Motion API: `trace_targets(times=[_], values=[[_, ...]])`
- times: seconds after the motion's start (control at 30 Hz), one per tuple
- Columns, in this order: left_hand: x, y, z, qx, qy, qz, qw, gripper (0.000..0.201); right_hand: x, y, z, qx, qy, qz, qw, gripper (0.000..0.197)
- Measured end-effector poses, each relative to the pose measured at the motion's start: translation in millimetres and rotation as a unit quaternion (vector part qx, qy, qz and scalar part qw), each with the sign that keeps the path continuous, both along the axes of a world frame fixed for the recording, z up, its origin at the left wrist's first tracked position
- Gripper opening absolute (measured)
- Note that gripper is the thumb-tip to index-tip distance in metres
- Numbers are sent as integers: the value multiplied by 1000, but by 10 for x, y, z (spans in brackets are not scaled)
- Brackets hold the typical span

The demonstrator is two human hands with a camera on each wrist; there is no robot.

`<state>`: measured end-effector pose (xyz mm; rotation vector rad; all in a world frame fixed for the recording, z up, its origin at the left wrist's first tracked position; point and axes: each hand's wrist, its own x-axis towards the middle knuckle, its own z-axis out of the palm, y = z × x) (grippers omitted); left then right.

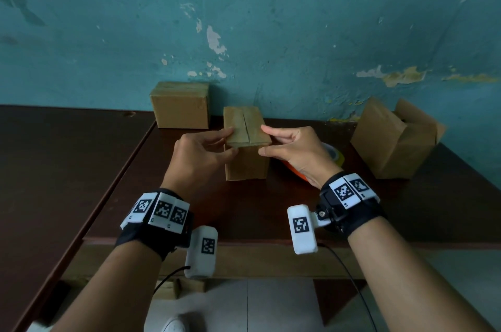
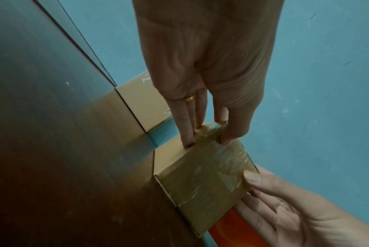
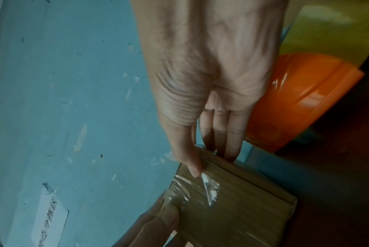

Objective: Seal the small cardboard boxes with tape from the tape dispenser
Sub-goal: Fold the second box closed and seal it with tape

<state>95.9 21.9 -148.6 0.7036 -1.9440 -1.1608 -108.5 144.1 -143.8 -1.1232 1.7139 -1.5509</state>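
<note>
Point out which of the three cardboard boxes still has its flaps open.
The box at the far right, beside the wall: its flaps stand up. The back-left box and the middle box, held by both hands, have closed tops.

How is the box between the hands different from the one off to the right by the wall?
The middle box has its top flaps folded shut, clear tape across them, and both hands, left hand and right hand, pinch its top edges. The right box has flaps standing open, and nobody touches it. The middle box stands square; the right box looks tilted. Both are plain brown cardboard on the same dark table.
</note>
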Motion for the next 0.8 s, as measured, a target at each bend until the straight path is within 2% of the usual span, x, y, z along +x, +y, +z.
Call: trace_targets(times=[0.1, 0.2, 0.43, 0.67, 0.8], values=[[16, -52, -1, 31, -3, -25, 999, 47, -15, 22, 26, 0, -30, 17, 999, 61], [11, -57, 18, 98, 25, -38, 994, 44, -10, 55, 79, 2, -69, 31, 997, 58], [-4, 48, 80, 179, 85, -49, 979, 36, -34, 76, 95, 23, -82, 48, 995, 56], [2, 26, 60, 171, 75, -55, 981, 40, -33, 85, 79, 9, -94, 53, 994, 60], [10, 8, 22, 159, 71, -67, 982, 45, -24, 80, 48, 2, -52, 42, 998, 63]])
